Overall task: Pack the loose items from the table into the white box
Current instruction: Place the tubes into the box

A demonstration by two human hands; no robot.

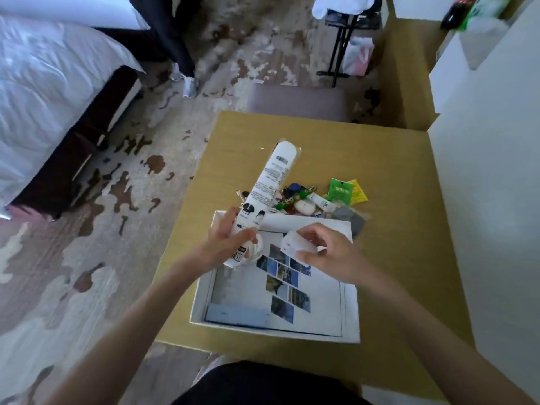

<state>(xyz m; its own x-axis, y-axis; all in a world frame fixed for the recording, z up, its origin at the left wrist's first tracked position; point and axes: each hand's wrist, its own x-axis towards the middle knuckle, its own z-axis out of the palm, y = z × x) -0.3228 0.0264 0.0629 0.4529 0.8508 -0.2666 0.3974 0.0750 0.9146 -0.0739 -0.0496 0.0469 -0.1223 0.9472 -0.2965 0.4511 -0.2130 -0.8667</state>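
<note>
A shallow white box [201, 290] lies open on the tan table [394, 229], with a printed sheet of small photos [287, 283] in its bottom. My left hand [226, 239] grips the lower end of a long white printed tube [270, 182], which slants up and away over the box's far left corner. My right hand [327, 249] holds a small translucent white case [293, 244] above the box. Just beyond the box lies a heap of loose items [315, 198]: green and yellow sachets, a green pen-like stick, a white oval piece, a grey pouch.
A padded stool [298, 100] stands at the table's far edge. A white wall or cabinet [491, 200] borders the table on the right. A bed [43, 83] is at the left, across patterned carpet. A black stand with bags sits at the back.
</note>
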